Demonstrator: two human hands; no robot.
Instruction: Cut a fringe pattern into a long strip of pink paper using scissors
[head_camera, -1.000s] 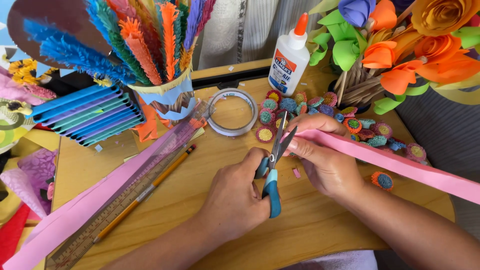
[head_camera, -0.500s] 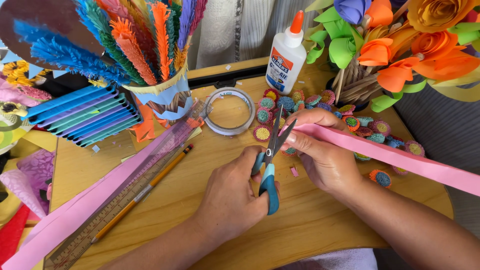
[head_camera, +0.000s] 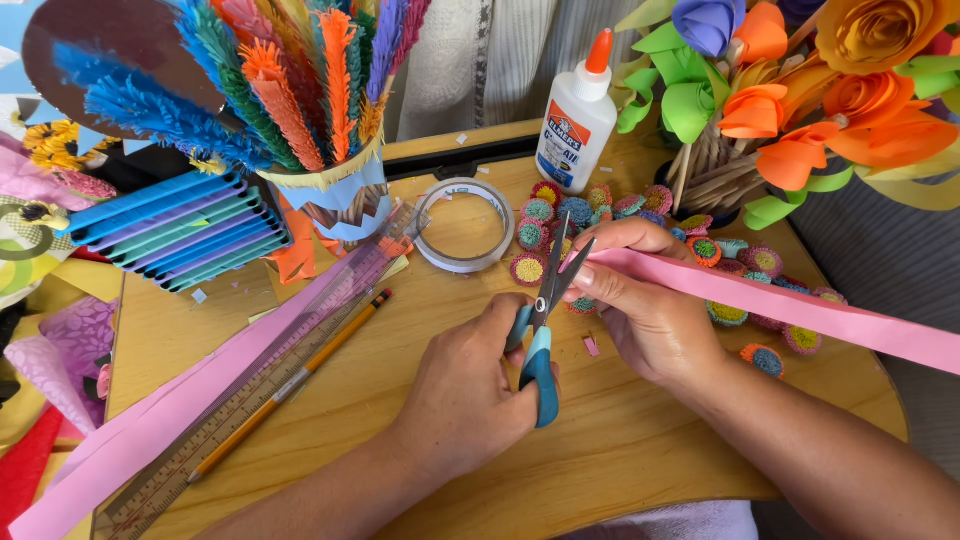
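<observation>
While the left hand (head_camera: 470, 385) grips open scissors (head_camera: 543, 325) at the pink paper strip's (head_camera: 780, 305) end, pinched by the right hand (head_camera: 645, 300), fringing looks barely begun; nearly all its length remains uncut.

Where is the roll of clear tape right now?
In the head view the roll of clear tape lies flat on the wooden table, near its far edge, between the paper-wrapped cup on its left and the white glue bottle on its right.

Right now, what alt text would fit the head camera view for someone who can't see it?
A person's left hand works blue-handled scissors, blades open at the end of a pink paper strip held by the right hand, above a wooden table with a glue bottle, tape roll and pencil.
</observation>
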